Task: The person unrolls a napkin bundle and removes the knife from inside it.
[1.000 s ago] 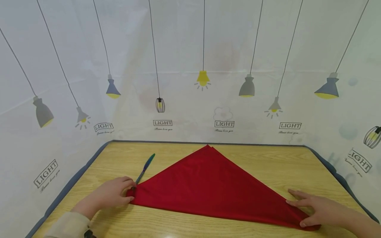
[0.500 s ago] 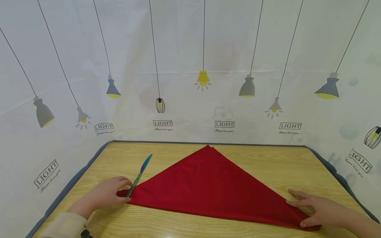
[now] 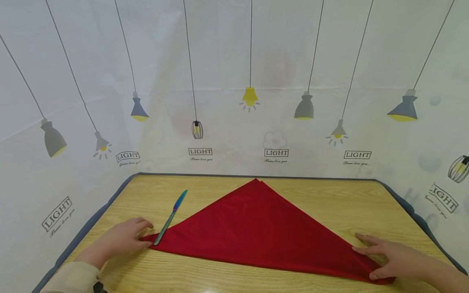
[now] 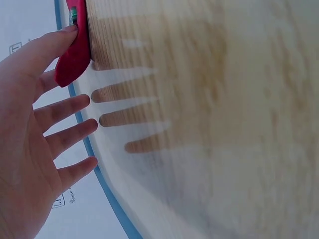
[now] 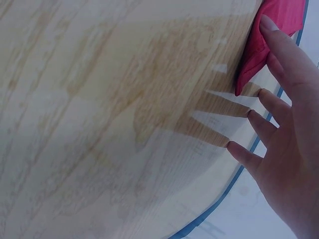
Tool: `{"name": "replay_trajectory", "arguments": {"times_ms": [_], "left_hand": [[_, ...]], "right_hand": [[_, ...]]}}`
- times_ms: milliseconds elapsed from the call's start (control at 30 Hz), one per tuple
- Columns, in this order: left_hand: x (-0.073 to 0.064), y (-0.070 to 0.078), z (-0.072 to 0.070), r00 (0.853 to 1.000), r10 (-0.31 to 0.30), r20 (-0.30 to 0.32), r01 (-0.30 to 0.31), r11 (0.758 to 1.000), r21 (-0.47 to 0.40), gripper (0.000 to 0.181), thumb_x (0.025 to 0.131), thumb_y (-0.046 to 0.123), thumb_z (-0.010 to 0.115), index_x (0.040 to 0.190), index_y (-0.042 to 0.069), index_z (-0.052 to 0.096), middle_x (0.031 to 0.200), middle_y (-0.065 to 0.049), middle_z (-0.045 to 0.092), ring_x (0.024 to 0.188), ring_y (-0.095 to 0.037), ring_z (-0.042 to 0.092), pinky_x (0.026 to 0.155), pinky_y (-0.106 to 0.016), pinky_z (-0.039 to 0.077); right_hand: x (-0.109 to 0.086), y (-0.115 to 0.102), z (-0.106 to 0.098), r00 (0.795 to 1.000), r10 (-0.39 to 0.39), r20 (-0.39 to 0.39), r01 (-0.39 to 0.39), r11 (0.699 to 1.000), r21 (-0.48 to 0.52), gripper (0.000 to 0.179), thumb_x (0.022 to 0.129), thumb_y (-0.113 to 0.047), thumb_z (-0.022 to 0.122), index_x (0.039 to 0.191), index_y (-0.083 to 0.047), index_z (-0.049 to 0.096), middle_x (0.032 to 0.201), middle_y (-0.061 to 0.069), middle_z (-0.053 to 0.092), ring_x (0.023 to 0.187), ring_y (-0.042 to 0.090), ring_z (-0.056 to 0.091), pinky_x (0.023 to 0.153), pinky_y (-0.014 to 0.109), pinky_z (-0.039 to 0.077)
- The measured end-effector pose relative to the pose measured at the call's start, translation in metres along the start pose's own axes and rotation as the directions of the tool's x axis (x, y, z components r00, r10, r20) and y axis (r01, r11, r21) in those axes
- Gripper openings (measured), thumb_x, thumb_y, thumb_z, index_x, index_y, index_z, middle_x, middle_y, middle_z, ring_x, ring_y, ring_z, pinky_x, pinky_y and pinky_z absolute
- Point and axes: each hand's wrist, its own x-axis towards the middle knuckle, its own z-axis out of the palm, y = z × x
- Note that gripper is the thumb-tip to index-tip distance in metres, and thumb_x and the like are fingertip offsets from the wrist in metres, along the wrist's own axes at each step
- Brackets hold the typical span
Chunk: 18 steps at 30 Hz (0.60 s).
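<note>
A red cloth (image 3: 249, 232), folded into a wide triangle, lies flat on the wooden table. An iridescent blue-green table knife (image 3: 171, 217) lies slanted by its left corner, handle end on the cloth and blade on the wood. My left hand (image 3: 119, 238) is at that corner, thumb and forefinger on either side of it, other fingers spread. In the left wrist view, the thumb touches the cloth (image 4: 75, 59) beside a sliver of the knife handle (image 4: 73, 15). My right hand (image 3: 399, 258) rests on the right corner with fingers extended; its thumb lies on the cloth (image 5: 254, 50).
The wooden table (image 3: 322, 195) has a blue-grey edge (image 3: 220, 175) along its back and sides. Behind it stands a pale backdrop (image 3: 227, 49) printed with hanging lamps and "LIGHT" labels.
My left hand has slid left along the cloth's corner, off the knife handle. The knife has shifted slightly left and its handle end now shows fully. The right hand has stayed in place.
</note>
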Motion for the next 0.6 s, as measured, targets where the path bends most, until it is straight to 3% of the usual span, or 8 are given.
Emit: {"name": "replay_trajectory", "arguments": {"times_ms": [200,367,533,600], "left_hand": [[0.003,-0.006,-0.002,1.000,0.017,-0.011,-0.017,1.000,0.018,0.047,0.082,0.045,0.075,0.116,0.015,0.064,0.117,-0.005,0.062,0.109,-0.032,0.059,0.091,-0.052,0.047],[0.011,0.001,-0.016,0.996,0.073,-0.049,-0.071,0.997,0.042,0.044,0.084,0.044,0.072,0.115,0.012,0.065,0.113,-0.008,0.064,0.103,-0.032,0.062,0.086,-0.051,0.049],[0.025,0.000,-0.018,0.995,0.086,-0.041,-0.083,0.995,0.053,0.047,0.083,0.043,0.073,0.118,0.012,0.064,0.113,-0.008,0.064,0.102,-0.031,0.062,0.085,-0.051,0.050],[0.031,0.000,-0.017,0.996,0.084,-0.024,-0.082,0.995,0.058,0.049,0.083,0.042,0.074,0.120,0.013,0.063,0.115,-0.009,0.063,0.105,-0.032,0.061,0.087,-0.051,0.049]], "right_hand": [[-0.001,0.001,0.000,1.000,-0.014,-0.007,0.014,1.000,0.003,0.059,0.085,-0.048,0.068,0.138,-0.023,0.058,0.151,0.003,0.038,0.130,0.007,0.037,0.084,0.029,0.049],[-0.002,0.002,0.000,1.000,-0.022,-0.016,0.022,1.000,0.010,0.059,0.085,-0.048,0.068,0.137,-0.021,0.059,0.151,-0.001,0.038,0.129,-0.002,0.034,0.083,0.027,0.049],[-0.001,0.001,0.000,1.000,-0.007,-0.006,0.007,1.000,0.010,0.060,0.085,-0.049,0.068,0.138,-0.022,0.058,0.152,0.002,0.037,0.131,0.010,0.038,0.083,0.029,0.049],[0.000,0.000,0.000,1.000,0.005,-0.003,-0.005,1.000,-0.001,0.060,0.085,-0.049,0.068,0.137,-0.021,0.059,0.150,0.010,0.039,0.130,0.017,0.041,0.083,0.030,0.049]]}}
